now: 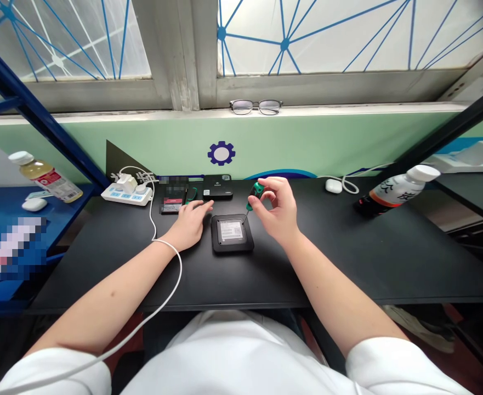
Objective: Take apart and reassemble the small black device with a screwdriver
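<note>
A small black square device [232,233] with a white label lies on the black desk [348,258] in front of me. My right hand [277,211] is closed round a green-handled screwdriver [256,192], its tip pointing down at the device's upper right corner. My left hand [192,222] rests flat on the desk just left of the device, fingers stretched out and touching nothing else. Behind it lie a black box [217,186] and a small dark packet [172,202].
A white power strip [126,192] with a white cable [159,241] sits at the back left. A dark drink bottle [393,192] lies at the right, a white earbud case [334,186] behind it. Glasses [256,106] rest on the sill. A blue shelf [3,219] holds a bottle [46,176].
</note>
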`<act>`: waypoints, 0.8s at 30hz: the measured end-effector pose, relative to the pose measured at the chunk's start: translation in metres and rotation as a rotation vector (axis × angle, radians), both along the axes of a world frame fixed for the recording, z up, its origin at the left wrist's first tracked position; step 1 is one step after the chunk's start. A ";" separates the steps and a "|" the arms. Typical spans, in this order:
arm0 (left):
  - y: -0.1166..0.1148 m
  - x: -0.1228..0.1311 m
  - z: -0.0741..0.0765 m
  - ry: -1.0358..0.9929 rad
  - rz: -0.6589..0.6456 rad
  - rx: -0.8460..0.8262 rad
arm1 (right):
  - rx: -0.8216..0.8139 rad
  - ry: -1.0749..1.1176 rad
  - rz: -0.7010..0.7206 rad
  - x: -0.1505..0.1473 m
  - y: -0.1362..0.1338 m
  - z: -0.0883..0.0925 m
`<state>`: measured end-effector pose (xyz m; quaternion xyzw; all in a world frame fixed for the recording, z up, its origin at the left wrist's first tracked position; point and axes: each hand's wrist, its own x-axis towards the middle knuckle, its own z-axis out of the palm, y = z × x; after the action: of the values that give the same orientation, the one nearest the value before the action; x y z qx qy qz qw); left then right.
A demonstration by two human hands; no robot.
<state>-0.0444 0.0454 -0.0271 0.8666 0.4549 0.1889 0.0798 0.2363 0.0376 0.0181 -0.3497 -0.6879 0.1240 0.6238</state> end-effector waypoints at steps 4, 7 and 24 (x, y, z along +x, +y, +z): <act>-0.002 0.003 0.001 0.103 -0.030 0.001 | 0.035 -0.050 -0.015 -0.005 -0.003 -0.001; -0.004 0.004 0.003 0.147 -0.009 0.030 | 0.042 -0.060 -0.020 -0.007 -0.004 -0.001; -0.001 0.000 0.001 0.080 0.222 0.176 | -0.084 -0.011 0.107 -0.009 -0.013 0.001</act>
<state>-0.0448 0.0447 -0.0256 0.8214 0.5325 0.2009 -0.0359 0.2274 0.0249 0.0190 -0.3393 -0.7032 0.1840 0.5971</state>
